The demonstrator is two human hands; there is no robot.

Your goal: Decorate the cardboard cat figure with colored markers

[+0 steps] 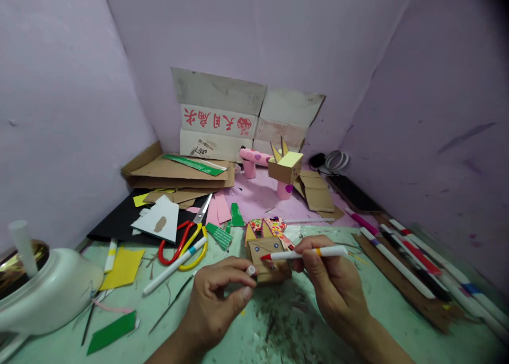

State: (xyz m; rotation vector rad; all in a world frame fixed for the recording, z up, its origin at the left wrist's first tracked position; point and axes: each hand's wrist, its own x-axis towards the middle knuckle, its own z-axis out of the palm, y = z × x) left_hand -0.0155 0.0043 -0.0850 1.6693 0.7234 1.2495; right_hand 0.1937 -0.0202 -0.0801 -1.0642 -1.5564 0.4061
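My right hand (334,279) grips a white marker (332,251) with a yellow band, held level, its red tip pointing left. That tip is in front of a small brown cardboard box head (264,245) with two pointed ears and two drawn eyes. Whether the tip touches the cardboard I cannot tell. My left hand (220,295) is closed in a pinch at the head's lower left, with a small white cap (250,270) between the fingers. Flower-patterned red paper (278,226) shows behind the head. My hands and the marker hide part of the head's front.
Red-and-yellow scissors (191,236), a blue-banded marker (175,266) and paper scraps lie left. A white pot-like container (67,284) stands at the left edge. Behind are a pink figure with a box head (284,167) and cardboard (178,175). Several markers (401,266) lie right, near a phone (352,191).
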